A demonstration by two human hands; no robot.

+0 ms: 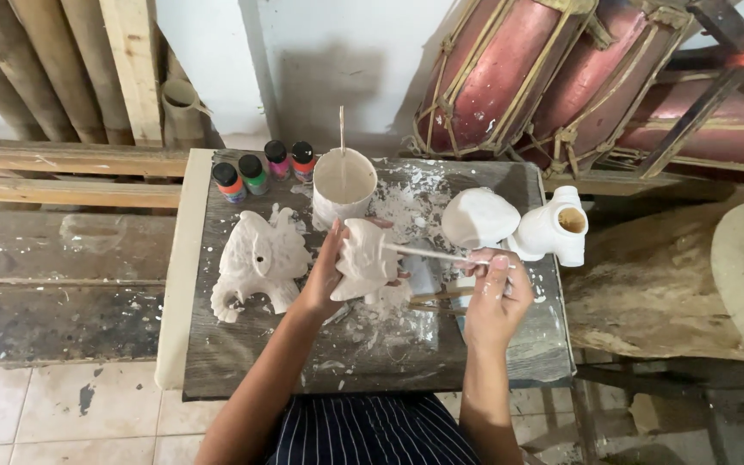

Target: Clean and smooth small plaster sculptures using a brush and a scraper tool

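Note:
My left hand (325, 274) grips a small white plaster figurine (365, 258) above a dark wooden board (243, 353). My right hand (492, 297) holds a thin paintbrush (428, 253) whose tip touches the figurine's right side. A white cup of white paint (344, 185) with a stick standing in it sits just behind the figurine. A larger white winged figurine (258, 258) lies to the left of my left hand.
Several small paint bottles (264, 170) with coloured labels stand at the board's back left. A rounded white piece (478, 217) and a white torso-shaped piece (554, 226) sit at the back right. Red drums (544, 77) lean against the wall. Bamboo poles (36, 69) stand at left.

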